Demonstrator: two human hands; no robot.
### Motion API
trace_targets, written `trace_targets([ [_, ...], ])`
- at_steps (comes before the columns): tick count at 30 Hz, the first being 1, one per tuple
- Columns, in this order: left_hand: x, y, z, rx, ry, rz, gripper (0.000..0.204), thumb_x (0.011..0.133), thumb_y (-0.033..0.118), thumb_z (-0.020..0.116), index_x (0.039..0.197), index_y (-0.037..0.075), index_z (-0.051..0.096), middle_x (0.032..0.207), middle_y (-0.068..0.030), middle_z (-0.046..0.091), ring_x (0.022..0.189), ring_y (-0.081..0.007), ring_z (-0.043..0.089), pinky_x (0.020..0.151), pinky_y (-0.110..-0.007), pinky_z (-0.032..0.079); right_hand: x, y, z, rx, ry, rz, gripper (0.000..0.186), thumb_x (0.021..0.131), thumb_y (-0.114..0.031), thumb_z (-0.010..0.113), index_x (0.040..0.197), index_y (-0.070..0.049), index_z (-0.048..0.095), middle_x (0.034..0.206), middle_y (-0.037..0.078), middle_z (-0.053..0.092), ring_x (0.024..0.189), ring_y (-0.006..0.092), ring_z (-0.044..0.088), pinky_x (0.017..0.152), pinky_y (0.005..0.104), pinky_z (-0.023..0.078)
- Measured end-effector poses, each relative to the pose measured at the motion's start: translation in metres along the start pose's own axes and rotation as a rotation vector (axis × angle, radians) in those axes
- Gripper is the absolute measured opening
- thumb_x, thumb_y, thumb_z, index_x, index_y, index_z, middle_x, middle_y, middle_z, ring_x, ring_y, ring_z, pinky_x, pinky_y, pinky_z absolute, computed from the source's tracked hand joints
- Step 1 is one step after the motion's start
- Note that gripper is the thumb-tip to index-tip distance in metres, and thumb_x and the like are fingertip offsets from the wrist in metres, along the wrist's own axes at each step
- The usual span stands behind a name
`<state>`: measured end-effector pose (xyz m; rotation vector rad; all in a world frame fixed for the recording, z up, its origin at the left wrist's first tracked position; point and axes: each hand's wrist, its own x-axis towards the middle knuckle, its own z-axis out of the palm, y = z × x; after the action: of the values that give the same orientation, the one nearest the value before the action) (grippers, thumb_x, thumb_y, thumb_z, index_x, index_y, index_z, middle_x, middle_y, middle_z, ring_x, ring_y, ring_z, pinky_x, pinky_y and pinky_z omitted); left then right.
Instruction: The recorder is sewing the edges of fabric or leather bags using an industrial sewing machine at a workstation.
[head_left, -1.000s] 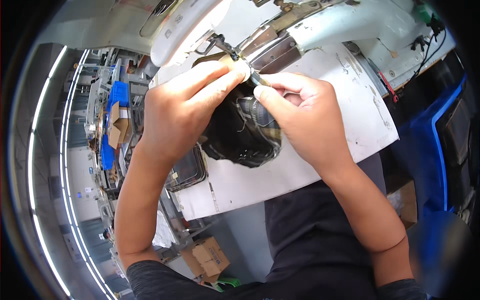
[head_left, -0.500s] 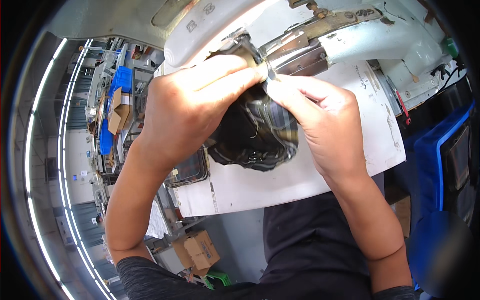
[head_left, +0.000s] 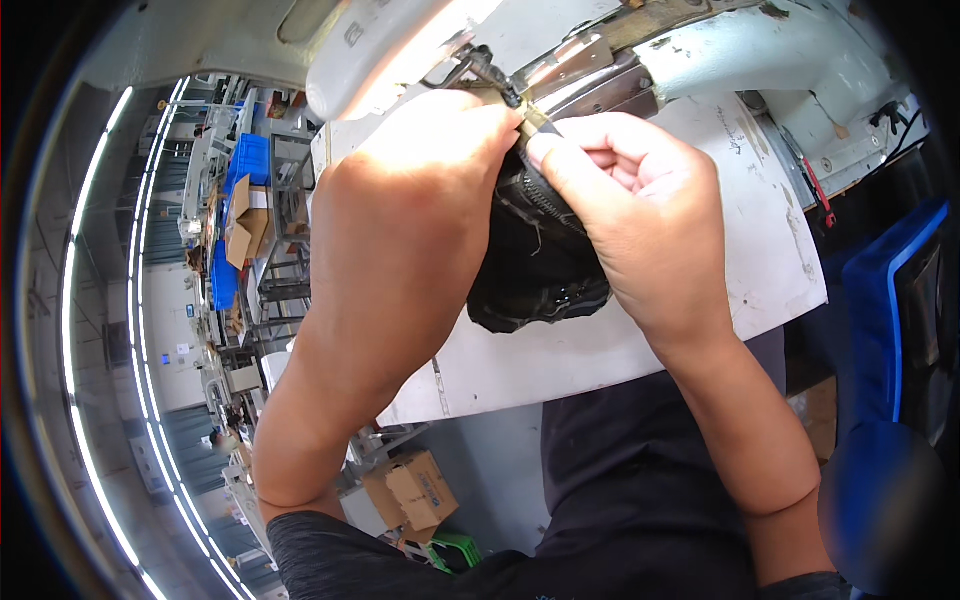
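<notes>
A dark fabric piece (head_left: 535,280) with a stitched, toothed-looking band and loose thread hangs between my hands beneath a sewing machine (head_left: 740,60). My left hand (head_left: 405,210) pinches its top edge at a pale yellowish strip, just below the presser-foot assembly (head_left: 495,78); its fingertips are partly hidden. My right hand (head_left: 650,225) grips the same piece with thumb and curled fingers where a narrow dark band meets the strip. Whether the strip lies under the foot, I cannot tell.
A white worktable (head_left: 760,280) lies beneath. Blue bins (head_left: 244,160) and an open carton (head_left: 245,225) stand among shelving at left, cardboard boxes (head_left: 410,490) below the table, a red-handled tool (head_left: 818,195) at right, near a blue padded object (head_left: 870,300).
Since half a second ago my left hand has shifted upward and turned, covering more on the left. The fabric's upper part has dropped away from the presser assembly, which shows again.
</notes>
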<state>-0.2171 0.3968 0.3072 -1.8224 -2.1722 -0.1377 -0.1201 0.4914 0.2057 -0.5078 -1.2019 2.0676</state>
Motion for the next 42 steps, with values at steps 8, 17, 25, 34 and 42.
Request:
trace_targets([
  [8,0.004,0.009,-0.010,-0.043,-0.058,-0.070,0.016,0.095,0.000,0.069,0.108,-0.001,0.077,0.096,-0.0174,0.075,0.080,-0.0318,0.073,0.073,-0.034,0.055,-0.005,-0.002,-0.014,0.017,-0.142,0.057,0.012,0.099,-0.004,0.071,0.106,0.006,0.075,0.092,0.005,0.076,0.081,0.0051,0.068,0.073,0.0212,0.056],
  [17,0.009,0.025,-0.006,-0.063,-0.029,-0.189,0.015,0.094,0.003,0.070,0.104,-0.005,0.077,0.089,-0.0210,0.075,0.075,-0.0299,0.073,0.073,-0.033,0.054,0.003,0.002,-0.008,-0.044,-0.094,0.001,0.014,0.094,-0.005,0.070,0.083,0.004,0.068,0.064,-0.003,0.057,0.060,0.0022,0.045,0.052,0.0251,0.036],
  [25,0.012,0.065,0.010,-0.042,0.072,-0.504,0.018,0.095,0.009,0.071,0.105,-0.005,0.079,0.086,-0.0227,0.075,0.069,-0.0286,0.072,0.070,-0.034,0.054,0.005,0.006,-0.008,-0.152,-0.066,0.012,0.016,0.095,-0.007,0.070,0.082,0.002,0.067,0.061,0.001,0.060,0.056,0.0053,0.046,0.052,0.0273,0.037],
  [34,-0.004,0.089,0.027,-0.145,0.184,-0.579,0.020,0.095,0.004,0.069,0.112,-0.006,0.075,0.100,-0.0223,0.074,0.088,-0.0350,0.074,0.084,-0.040,0.055,-0.003,0.009,-0.039,-0.212,-0.208,-0.105,0.019,0.094,-0.007,0.069,0.108,0.003,0.075,0.086,0.006,0.066,0.074,0.0109,0.060,0.069,0.0277,0.050],
  [42,-0.043,0.102,0.035,-0.101,0.270,-0.352,0.030,0.086,-0.006,0.078,0.115,-0.001,0.075,0.100,-0.0114,0.070,0.083,-0.0284,0.067,0.072,-0.037,0.055,-0.034,-0.003,-0.061,-0.356,-0.196,-0.182,0.026,0.090,0.001,0.065,0.114,0.002,0.075,0.104,0.013,0.072,0.090,0.0198,0.070,0.080,0.0307,0.056],
])
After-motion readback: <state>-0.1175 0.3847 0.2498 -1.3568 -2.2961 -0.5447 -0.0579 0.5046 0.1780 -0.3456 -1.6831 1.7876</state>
